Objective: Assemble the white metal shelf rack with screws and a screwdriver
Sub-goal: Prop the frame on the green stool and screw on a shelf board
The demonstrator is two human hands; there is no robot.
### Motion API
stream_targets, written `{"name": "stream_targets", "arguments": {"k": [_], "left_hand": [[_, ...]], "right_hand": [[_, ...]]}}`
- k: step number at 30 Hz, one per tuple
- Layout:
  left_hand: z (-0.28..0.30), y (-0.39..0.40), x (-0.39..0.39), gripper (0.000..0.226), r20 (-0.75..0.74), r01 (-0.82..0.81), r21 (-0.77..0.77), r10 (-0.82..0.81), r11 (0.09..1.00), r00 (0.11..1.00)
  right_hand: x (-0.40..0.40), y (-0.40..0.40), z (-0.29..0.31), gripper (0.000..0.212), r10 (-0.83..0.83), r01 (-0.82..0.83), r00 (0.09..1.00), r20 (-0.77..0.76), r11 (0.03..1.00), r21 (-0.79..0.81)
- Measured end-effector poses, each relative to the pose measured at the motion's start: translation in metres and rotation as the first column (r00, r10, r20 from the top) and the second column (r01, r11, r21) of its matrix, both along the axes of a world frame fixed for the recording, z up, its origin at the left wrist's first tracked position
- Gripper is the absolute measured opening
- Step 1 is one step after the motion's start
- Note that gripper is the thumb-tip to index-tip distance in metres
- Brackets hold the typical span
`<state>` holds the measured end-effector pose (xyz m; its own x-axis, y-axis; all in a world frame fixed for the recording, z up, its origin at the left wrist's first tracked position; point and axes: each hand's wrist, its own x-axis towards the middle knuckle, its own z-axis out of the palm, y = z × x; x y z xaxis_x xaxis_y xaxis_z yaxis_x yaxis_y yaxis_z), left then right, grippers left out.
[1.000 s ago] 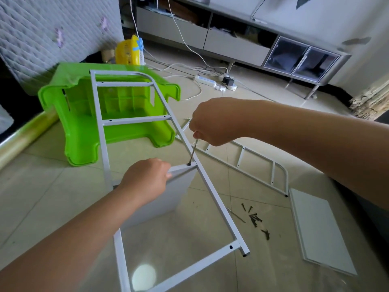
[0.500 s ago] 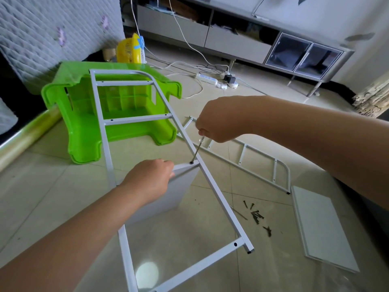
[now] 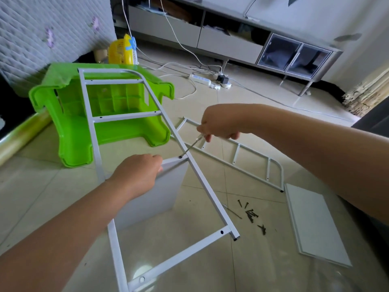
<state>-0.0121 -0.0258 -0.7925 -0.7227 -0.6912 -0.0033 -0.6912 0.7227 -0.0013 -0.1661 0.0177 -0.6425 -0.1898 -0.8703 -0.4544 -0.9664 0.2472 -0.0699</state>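
At centre frame, a white metal side frame [image 3: 134, 114] leans over a green plastic stool [image 3: 69, 127]. The right hand [image 3: 219, 125] grips a screwdriver [image 3: 192, 145], its tip on a screw [image 3: 180, 157] at the frame's rail. The left hand [image 3: 136, 173] holds the edge of a white shelf panel [image 3: 168, 186] against it. This looks like fastening the shelf; next comes steady turning. Spare screws [image 3: 251, 216], a second frame [image 3: 242, 159] and another panel [image 3: 315, 224] lie lower right.
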Motion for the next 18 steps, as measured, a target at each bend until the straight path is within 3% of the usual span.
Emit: {"name": "stream_targets", "arguments": {"k": [3, 5, 10, 18], "left_hand": [[0.003, -0.003, 0.002, 0.024, 0.034, -0.010, -0.017, 0.011, 1.000, 0.999], [0.009, -0.010, 0.006, 0.024, 0.034, -0.022, -0.035, 0.023, 0.999, 0.999], [0.017, -0.030, 0.009, 0.018, -0.022, -0.055, -0.049, 0.054, 0.997, 0.998], [0.019, -0.047, 0.013, 0.025, -0.028, -0.103, 0.099, 0.106, 0.990, 0.994]], "right_hand": [[-0.026, 0.009, -0.006, 0.031, -0.127, 0.169, 0.951, 0.281, 0.977, -0.131], [-0.044, 0.015, -0.018, 0.026, -0.181, 0.285, 0.908, 0.377, 0.927, -0.243], [-0.072, 0.021, -0.077, 0.021, -0.294, 0.440, 0.844, 0.448, 0.857, -0.269], [-0.075, 0.024, -0.133, 0.025, -0.278, 0.405, 0.828, 0.487, 0.897, -0.177]]}}
